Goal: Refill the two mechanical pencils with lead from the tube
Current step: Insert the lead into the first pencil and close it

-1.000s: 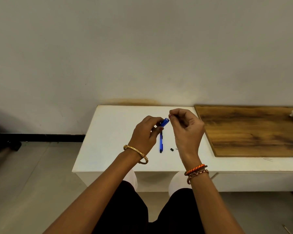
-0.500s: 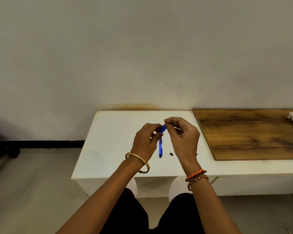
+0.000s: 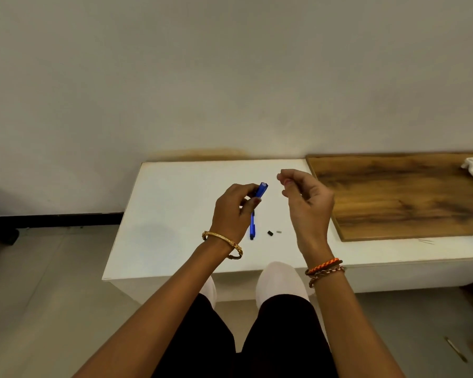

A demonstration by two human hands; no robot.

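Two hands are up over the white worktop as I watch: my left hand has its fingers curled round a blue mechanical pencil, its open end tilted up and away, while a second blue pencil lies flat on the worktop just below it. Right of that sit a small black cap and a tiny grey piece, then my right hand, raised apart from the pencil with thumb and forefinger pinched together; whether a lead is between them I cannot tell.
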